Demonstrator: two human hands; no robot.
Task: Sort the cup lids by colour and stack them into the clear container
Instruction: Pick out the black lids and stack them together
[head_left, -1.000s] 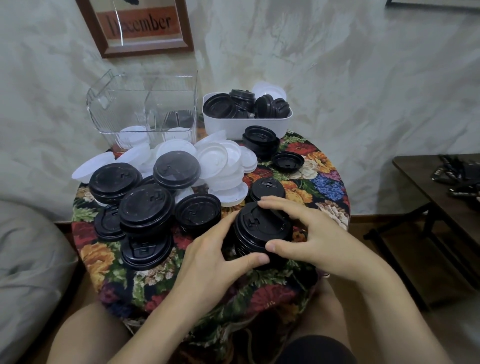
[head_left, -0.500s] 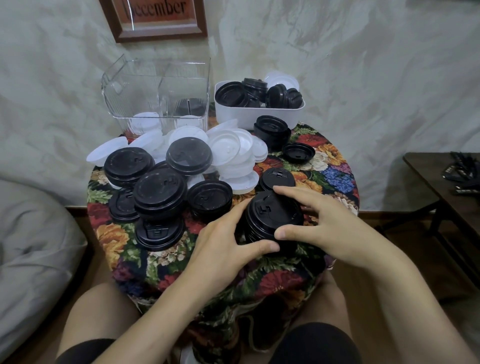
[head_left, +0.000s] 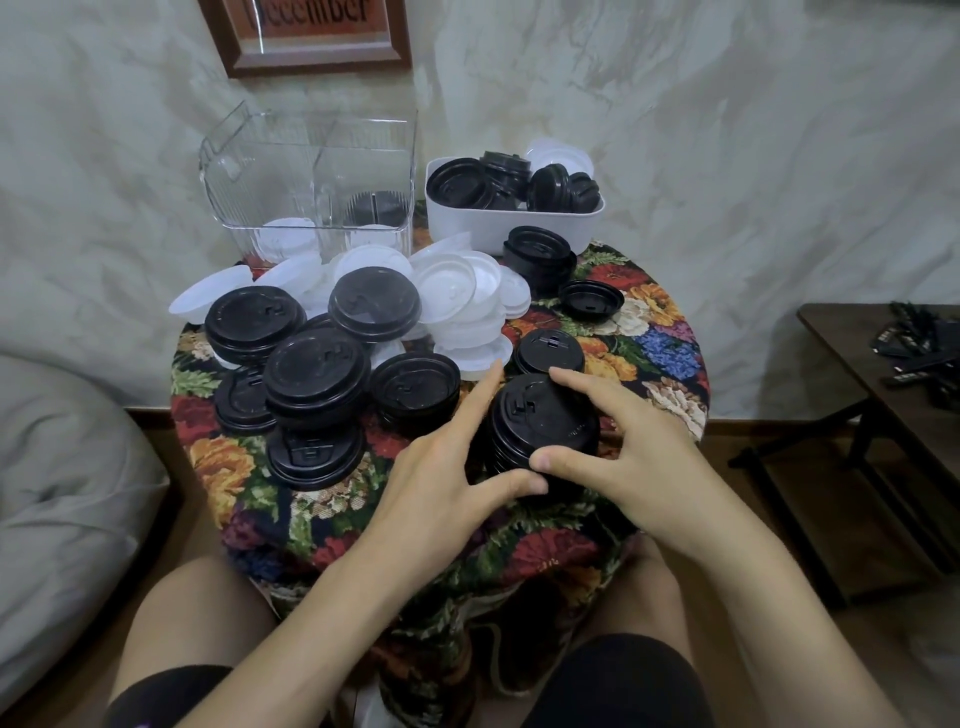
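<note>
A small round table (head_left: 670, 332) under a floral cloth stands against a mottled pale wall. At its near edge, right of centre, sits a stack of black lids (head_left: 545, 415), clasped from both sides. The left hand (head_left: 441, 467) wraps it from the left, with the thumb pressed to the near side and the forefinger stretched along the far side. The right hand (head_left: 639, 457) curls over it from the right, thumb on the near rim and fingers hooked on the far rim. Just behind the stack lies a single black lid (head_left: 548, 351). To the left stand more black-lid stacks (head_left: 317, 369), with a heap of white lids (head_left: 457, 296) behind them. At the table's back left the clear container (head_left: 311, 171) stands upright. A few white lids and one black lid show through its walls, but which compartment each is in cannot be told. Beside it on the right, a white tub (head_left: 514, 223) holds mostly black lids. A framed picture (head_left: 311, 47) hangs above, and a dark side table (head_left: 883, 353) stands at the right.
</note>
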